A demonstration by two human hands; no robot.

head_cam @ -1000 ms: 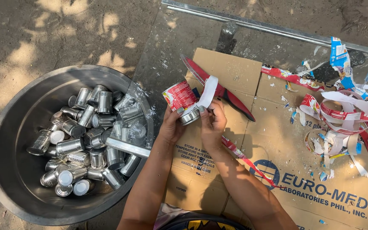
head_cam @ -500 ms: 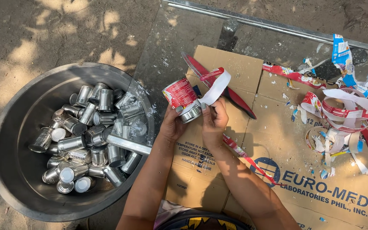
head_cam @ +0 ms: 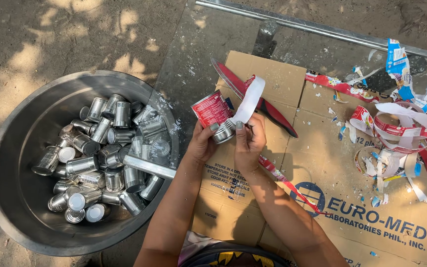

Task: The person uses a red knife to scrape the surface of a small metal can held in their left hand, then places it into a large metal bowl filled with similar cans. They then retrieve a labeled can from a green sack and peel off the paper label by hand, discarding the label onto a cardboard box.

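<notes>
The left hand (head_cam: 202, 143) is holding a small tin can (head_cam: 217, 116) above the flattened cardboard (head_cam: 292, 163), with its fingers clamped around the can's body. The can is still wearing part of its red label. The right hand (head_cam: 249, 143) is touching the can's lower end, and its fingers are pinched together on a white paper strip (head_cam: 249, 100) that is curling up from the can. A red-handled knife (head_cam: 258, 101) is lying on the cardboard just behind the can. A big metal basin (head_cam: 21, 198) with many bare cans (head_cam: 106, 158) is standing at the left, and torn label strips (head_cam: 396, 133) are lying at the right.
</notes>
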